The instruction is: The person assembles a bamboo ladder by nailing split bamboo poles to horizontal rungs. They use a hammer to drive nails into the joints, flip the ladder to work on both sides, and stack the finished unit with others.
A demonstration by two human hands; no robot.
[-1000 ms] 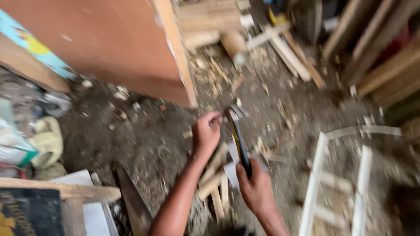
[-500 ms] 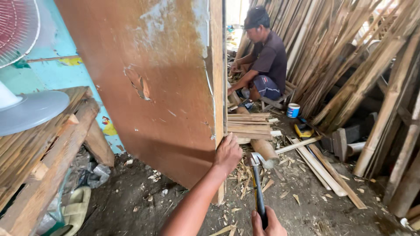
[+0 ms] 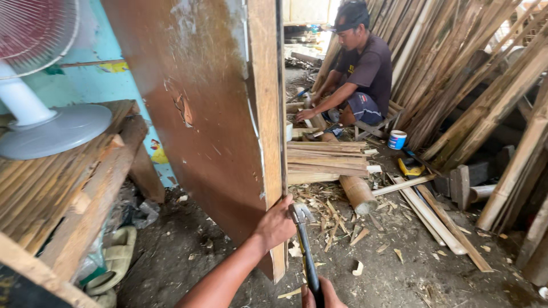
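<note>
My left hand [image 3: 275,225] gripped the edge of the upright wooden panel [image 3: 205,114], while my right hand [image 3: 321,294] was wrapped around the hammer [image 3: 303,245], its head touching that edge just beside my fingers.

A small round tub [image 3: 397,139], white with a blue band around it, stood on the dirt floor just right of the seated person's stool. On the turquoise wall behind my brown board there was a yellow sticker [image 3: 115,67] high up, and lower down a little picture sticker of a yellow chicken [image 3: 157,153] beside the bench's edge.
</note>
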